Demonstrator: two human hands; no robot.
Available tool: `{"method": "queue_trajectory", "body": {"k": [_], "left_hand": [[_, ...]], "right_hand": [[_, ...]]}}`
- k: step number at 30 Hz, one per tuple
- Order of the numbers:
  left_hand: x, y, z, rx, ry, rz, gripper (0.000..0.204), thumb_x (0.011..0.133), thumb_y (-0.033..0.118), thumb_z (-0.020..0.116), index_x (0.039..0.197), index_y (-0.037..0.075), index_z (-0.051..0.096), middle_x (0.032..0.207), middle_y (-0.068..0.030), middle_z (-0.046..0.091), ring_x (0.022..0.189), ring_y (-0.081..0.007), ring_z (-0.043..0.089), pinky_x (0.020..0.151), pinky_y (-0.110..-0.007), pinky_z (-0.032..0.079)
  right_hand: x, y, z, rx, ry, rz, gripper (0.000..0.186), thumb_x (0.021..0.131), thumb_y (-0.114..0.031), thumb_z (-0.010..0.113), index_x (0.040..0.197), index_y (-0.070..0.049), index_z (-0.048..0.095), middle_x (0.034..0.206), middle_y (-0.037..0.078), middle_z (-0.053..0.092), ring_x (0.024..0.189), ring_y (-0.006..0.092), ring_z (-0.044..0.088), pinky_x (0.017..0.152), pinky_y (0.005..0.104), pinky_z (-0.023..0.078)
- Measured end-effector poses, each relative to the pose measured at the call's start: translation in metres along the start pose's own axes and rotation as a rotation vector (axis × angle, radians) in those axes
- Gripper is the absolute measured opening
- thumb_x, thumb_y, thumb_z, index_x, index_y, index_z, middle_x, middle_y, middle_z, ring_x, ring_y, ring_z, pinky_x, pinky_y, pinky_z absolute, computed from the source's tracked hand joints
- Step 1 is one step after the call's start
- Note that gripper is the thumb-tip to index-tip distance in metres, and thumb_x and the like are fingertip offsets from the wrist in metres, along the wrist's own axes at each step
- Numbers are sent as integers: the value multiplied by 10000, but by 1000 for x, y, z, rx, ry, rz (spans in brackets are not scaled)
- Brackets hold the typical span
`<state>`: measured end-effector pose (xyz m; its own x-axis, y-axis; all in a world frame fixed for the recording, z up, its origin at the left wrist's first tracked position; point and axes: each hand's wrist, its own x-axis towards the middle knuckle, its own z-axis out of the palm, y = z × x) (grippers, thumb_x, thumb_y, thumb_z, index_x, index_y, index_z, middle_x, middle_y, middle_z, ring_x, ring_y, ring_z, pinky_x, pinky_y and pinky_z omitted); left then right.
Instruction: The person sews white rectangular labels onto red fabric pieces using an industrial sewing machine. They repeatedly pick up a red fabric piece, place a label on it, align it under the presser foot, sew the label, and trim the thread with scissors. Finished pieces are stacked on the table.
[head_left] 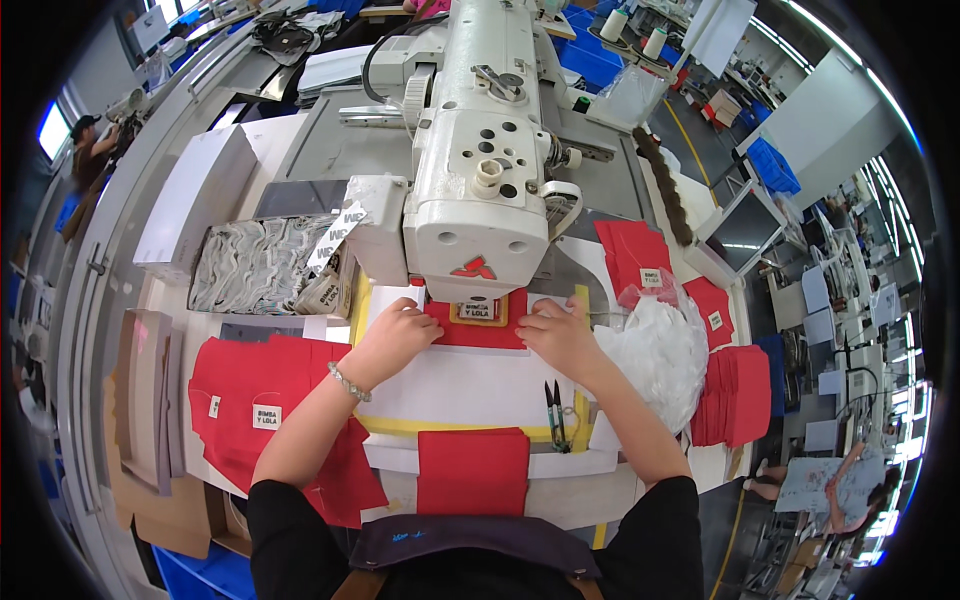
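A red fabric piece (487, 332) lies under the head of a white industrial sewing machine (470, 190). On it, a yellow frame (457, 313) surrounds a small white label (479, 311) with dark lettering. My left hand (404, 333) lies at the fabric's left edge, fingers a little bent and fingertips down on the cloth. At the right edge, my right hand (556, 332) rests the same way, its fingers apart. Neither hand shows anything pinched in it. Black-bladed thread snips (557, 415) lie on the work surface nearer me, beside my right forearm.
Labelled red pieces (235, 400) spread to the left, below a box of folded labels (255, 265). A red stack (472, 472) lies close to me. On the right are crumpled white scraps (655, 355) and another red stack (738, 397). A small screen (742, 232) stands beyond.
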<state>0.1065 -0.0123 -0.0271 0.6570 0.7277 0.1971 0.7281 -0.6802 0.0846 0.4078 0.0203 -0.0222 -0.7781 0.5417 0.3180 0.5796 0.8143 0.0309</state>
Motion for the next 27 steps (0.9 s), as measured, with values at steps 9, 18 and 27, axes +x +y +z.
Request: {"method": "queue_trajectory", "body": {"k": [9, 18, 27], "left_hand": [[8, 15, 7, 6, 98, -68, 122, 803, 192, 673, 808, 71, 658, 705, -47, 647, 704, -185, 623, 790, -319, 474], [8, 14, 29, 201, 307, 51, 93, 715, 106, 647, 790, 54, 627, 683, -10, 552, 648, -153, 569, 665, -297, 456], [-37, 38, 2, 193, 292, 263, 55, 689, 87, 609, 729, 56, 586, 757, -21, 559, 714, -157, 562, 696, -277, 445]], "right_hand": [[-3, -2, 17, 61, 91, 111, 66, 752, -142, 676, 815, -160, 668, 927, -79, 640, 1012, 137, 556, 882, 439, 274], [-4, -2, 5, 203, 158, 212, 88, 763, -150, 721, 836, -179, 682, 968, -98, 652, 1027, 144, 551, 839, 410, 250], [-24, -47, -13, 65, 77, 74, 140, 748, -134, 688, 876, -189, 670, 1011, -104, 623, 1031, 137, 558, 792, 423, 268]]}}
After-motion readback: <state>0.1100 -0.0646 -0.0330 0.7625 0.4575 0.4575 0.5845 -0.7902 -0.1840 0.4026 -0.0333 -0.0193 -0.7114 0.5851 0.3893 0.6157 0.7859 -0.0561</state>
